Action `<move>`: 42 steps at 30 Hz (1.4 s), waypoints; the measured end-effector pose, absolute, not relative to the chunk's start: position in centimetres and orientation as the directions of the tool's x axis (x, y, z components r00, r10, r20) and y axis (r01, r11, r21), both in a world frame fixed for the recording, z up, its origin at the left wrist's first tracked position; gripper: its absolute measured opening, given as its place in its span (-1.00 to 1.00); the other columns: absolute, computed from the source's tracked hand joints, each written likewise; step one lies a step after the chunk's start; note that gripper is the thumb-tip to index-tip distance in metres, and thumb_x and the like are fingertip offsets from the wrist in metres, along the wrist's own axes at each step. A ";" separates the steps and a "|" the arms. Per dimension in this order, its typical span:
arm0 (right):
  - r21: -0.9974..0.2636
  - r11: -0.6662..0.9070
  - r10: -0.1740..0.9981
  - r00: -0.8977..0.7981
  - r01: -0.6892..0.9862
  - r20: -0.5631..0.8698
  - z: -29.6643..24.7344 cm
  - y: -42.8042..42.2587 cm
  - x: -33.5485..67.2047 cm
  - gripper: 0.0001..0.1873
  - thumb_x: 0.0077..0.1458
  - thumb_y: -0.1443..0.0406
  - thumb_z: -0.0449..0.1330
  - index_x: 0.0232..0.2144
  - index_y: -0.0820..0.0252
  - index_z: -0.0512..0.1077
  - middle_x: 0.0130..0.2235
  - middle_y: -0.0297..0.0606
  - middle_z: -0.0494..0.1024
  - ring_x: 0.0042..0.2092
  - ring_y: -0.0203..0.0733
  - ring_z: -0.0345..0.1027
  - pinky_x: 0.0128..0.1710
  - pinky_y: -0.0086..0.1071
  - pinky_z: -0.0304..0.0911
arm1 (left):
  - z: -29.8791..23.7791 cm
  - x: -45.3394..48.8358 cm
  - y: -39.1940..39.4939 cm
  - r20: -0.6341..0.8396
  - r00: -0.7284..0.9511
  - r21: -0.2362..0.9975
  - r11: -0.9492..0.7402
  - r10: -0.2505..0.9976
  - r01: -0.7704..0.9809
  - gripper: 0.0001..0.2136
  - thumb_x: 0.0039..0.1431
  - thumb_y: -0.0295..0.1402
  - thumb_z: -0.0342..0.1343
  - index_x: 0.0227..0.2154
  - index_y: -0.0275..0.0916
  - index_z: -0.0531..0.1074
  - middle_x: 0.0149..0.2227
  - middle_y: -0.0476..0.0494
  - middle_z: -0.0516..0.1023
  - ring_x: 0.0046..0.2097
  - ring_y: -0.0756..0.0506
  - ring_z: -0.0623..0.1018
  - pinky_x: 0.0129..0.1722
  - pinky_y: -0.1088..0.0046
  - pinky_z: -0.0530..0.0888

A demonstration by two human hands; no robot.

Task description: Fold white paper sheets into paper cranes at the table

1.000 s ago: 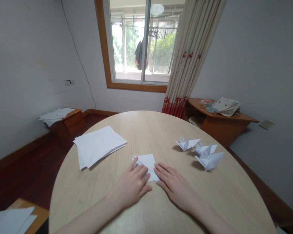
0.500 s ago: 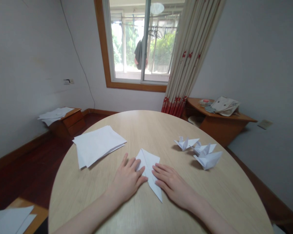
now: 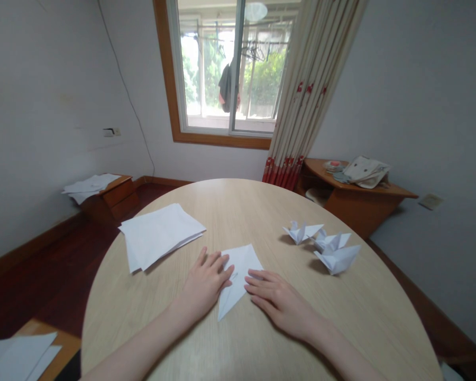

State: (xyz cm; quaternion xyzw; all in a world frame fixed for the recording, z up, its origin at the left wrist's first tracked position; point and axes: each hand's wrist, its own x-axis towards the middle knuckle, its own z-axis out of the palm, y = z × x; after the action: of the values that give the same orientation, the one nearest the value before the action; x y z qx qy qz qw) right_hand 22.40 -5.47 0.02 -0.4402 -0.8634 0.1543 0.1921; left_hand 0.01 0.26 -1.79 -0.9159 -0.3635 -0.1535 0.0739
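Observation:
A white folded paper piece point(image 3: 238, 278), kite-shaped with its point toward me, lies on the round wooden table point(image 3: 262, 338). My left hand point(image 3: 204, 281) lies flat with spread fingers on the paper's left edge. My right hand point(image 3: 278, 300) rests flat, fingers stretched out, its fingertips touching the paper's right side. Neither hand grips anything.
A stack of white sheets point(image 3: 158, 235) lies at the table's left. Three folded paper birds point(image 3: 326, 244) stand at the right. Behind are a window, a curtain point(image 3: 305, 106), a corner desk with a bag point(image 3: 365, 172), and a low cabinet with papers point(image 3: 91, 185).
The folded paper has been turned on the table: its long point now aims down-left toward me instead of down-right. Both hands shifted a little with it and stay flat.

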 end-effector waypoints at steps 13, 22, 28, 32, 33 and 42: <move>-0.485 0.625 0.764 -0.609 0.612 0.215 0.8 -6.1 21.8 -0.70 0.19 0.40 0.09 -0.08 0.14 0.53 -0.02 -0.20 0.56 0.14 -0.07 0.30 0.13 -0.11 0.21 | -1.1 0.0 0.5 0.302 0.693 0.285 -0.756 0.655 0.589 -0.73 0.16 -0.63 0.06 -0.26 -0.17 0.58 -0.20 -0.07 0.61 -0.16 -0.10 0.51 -0.14 0.37 0.43; -0.493 0.619 0.771 -0.595 0.612 0.228 0.3 -6.2 21.9 -0.67 0.20 0.40 0.04 -0.07 0.16 0.52 -0.03 -0.18 0.57 0.12 -0.08 0.33 0.11 -0.13 0.26 | -0.8 0.0 -0.1 0.265 0.712 0.434 -0.740 0.650 0.514 -0.71 0.16 -0.55 -0.02 -0.18 -0.20 0.56 -0.09 -0.08 0.60 -0.06 -0.08 0.56 -0.03 0.40 0.46; -0.469 0.624 0.773 -0.582 0.625 0.251 0.2 -6.0 21.9 -0.65 0.22 0.39 0.03 -0.03 0.09 0.50 0.00 -0.19 0.55 0.09 -0.09 0.37 0.10 -0.12 0.28 | -0.3 0.0 -0.3 0.280 0.725 0.439 -0.755 0.629 0.486 -0.75 0.19 -0.47 0.01 -0.18 -0.19 0.56 -0.08 -0.10 0.59 -0.05 -0.09 0.56 -0.02 0.38 0.47; -0.444 0.641 0.763 -0.583 0.626 0.279 0.1 -5.9 21.9 -0.66 0.22 0.41 0.03 -0.04 0.13 0.50 0.00 -0.18 0.55 0.05 -0.09 0.38 0.05 -0.15 0.31 | -0.1 0.0 -0.4 0.271 0.742 0.438 -0.765 0.613 0.472 -0.82 0.16 -0.42 0.10 -0.21 -0.19 0.55 -0.07 -0.11 0.58 -0.04 -0.11 0.54 -0.02 0.36 0.45; -0.438 0.640 0.765 -0.578 0.631 0.284 0.0 -5.8 21.9 -0.66 0.22 0.41 0.03 -0.05 0.14 0.51 0.00 -0.17 0.55 0.04 -0.09 0.38 0.04 -0.15 0.32 | -0.1 0.0 -0.4 0.267 0.748 0.441 -0.767 0.608 0.466 -0.83 0.15 -0.40 0.13 -0.20 -0.19 0.55 -0.06 -0.12 0.58 -0.03 -0.12 0.54 -0.02 0.36 0.45; -0.439 0.616 0.788 -0.522 0.654 0.326 -1.0 -5.4 22.2 -0.72 0.16 0.41 0.13 -0.12 0.15 0.54 -0.06 -0.19 0.59 0.00 -0.07 0.39 0.01 -0.15 0.34 | -0.4 0.3 -0.5 0.277 0.787 0.452 -0.798 0.551 0.399 -0.80 0.12 -0.37 0.21 -0.17 -0.23 0.50 -0.06 -0.16 0.57 0.00 -0.14 0.50 0.00 0.34 0.43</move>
State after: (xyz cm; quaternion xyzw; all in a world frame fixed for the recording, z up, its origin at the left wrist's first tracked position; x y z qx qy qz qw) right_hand 22.20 -5.43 -1.02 -0.4180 -0.8624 0.1321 0.2531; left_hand 0.29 -0.50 -0.42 -0.9264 -0.2564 -0.2014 -0.1882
